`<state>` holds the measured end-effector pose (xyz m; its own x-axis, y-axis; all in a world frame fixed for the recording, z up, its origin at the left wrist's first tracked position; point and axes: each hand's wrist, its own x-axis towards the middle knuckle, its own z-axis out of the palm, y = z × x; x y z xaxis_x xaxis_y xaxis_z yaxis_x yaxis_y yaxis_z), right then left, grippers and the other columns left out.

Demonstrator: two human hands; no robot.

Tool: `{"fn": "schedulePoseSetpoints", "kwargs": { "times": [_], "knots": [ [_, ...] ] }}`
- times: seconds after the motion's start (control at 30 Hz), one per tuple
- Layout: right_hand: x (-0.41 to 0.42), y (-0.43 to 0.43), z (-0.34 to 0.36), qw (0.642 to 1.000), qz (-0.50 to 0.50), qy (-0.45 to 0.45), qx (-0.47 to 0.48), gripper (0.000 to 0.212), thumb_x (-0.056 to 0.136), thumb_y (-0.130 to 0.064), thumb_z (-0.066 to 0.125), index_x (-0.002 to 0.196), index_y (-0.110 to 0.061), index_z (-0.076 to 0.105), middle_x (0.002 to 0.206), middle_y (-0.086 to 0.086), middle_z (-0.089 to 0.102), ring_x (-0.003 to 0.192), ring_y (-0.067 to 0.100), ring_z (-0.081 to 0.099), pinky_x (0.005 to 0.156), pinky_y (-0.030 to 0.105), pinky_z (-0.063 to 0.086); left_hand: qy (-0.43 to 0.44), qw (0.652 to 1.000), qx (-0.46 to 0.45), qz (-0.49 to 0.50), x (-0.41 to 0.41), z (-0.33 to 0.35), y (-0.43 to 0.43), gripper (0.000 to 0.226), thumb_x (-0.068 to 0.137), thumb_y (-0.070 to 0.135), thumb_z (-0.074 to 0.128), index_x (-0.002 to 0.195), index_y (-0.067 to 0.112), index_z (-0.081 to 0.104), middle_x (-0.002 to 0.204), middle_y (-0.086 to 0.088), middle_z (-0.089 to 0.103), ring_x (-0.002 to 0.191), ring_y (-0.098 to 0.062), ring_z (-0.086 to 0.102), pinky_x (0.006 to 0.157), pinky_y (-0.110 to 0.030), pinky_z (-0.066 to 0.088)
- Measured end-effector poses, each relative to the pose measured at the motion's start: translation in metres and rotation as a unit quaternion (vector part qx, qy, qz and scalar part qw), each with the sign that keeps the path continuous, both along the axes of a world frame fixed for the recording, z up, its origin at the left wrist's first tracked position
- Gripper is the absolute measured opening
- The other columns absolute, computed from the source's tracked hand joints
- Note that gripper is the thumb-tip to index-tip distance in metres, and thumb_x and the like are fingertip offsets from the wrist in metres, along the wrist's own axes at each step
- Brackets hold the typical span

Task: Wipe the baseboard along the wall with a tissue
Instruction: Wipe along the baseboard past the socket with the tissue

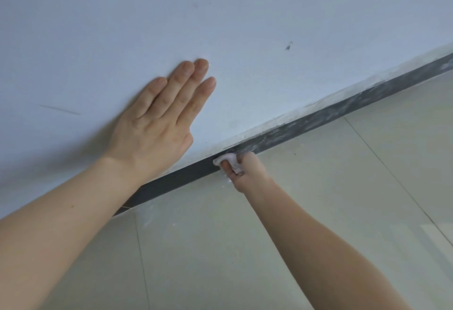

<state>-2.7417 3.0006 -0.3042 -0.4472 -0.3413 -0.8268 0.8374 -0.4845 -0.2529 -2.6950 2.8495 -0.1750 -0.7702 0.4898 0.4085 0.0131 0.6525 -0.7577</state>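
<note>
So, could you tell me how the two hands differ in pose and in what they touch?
The left hand lies flat with straight fingers; the right hand is curled. The left hand holds nothing and rests on the wall; the right hand grips the tissue against the dark baseboard. Both are bare.

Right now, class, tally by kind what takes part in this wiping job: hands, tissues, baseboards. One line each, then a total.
Hands: 2 (left hand flat on the wall; right hand gripping the tissue)
Tissues: 1
Baseboards: 1 (the dark baseboard)
Total: 4
</note>
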Motion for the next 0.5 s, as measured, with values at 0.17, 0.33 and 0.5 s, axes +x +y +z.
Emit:
{"fn": "schedulePoseSetpoints", "kwargs": {
  "times": [0.17,0.33,0.5],
  "knots": [
    [0.002,0.034,-0.006,0.987,-0.155,0.003,-0.043,0.035,0.083,0.004,0.034,0.101,0.014,0.062,0.108,0.021,0.066,0.098,0.025,0.065,0.066,0.024,0.059,0.004,1.000,-0.006,0.010,-0.001,0.000,0.001,0.076,0.084,0.020,0.044,0.154,0.009,0.017,0.160,-0.013,-0.007,0.148,-0.023,-0.010,0.117,-0.035,0.004],
    [0.023,-0.027,0.004,0.989,0.145,0.012,-0.039,0.018,0.093,0.005,0.039,0.090,-0.005,0.054,0.105,0.003,0.052,0.076,0.008,0.051,0.073,0.018,0.050,-0.006,0.999,-0.010,0.030,0.000,0.001,0.003,0.075,0.085,0.022,0.040,0.155,0.011,0.013,0.159,-0.013,-0.014,0.147,-0.022,-0.014,0.117,-0.035,0.001],
    [-0.008,-0.009,0.027,0.985,0.174,0.000,0.019,0.023,0.089,0.006,0.050,0.068,0.000,0.055,0.083,0.008,0.052,0.075,0.014,0.051,0.089,0.025,0.051,-0.010,1.000,-0.008,0.028,0.001,-0.001,0.002,0.074,0.086,0.023,0.039,0.155,0.011,0.014,0.159,-0.013,-0.014,0.147,-0.022,-0.015,0.117,-0.035,0.000]
  ]
}}
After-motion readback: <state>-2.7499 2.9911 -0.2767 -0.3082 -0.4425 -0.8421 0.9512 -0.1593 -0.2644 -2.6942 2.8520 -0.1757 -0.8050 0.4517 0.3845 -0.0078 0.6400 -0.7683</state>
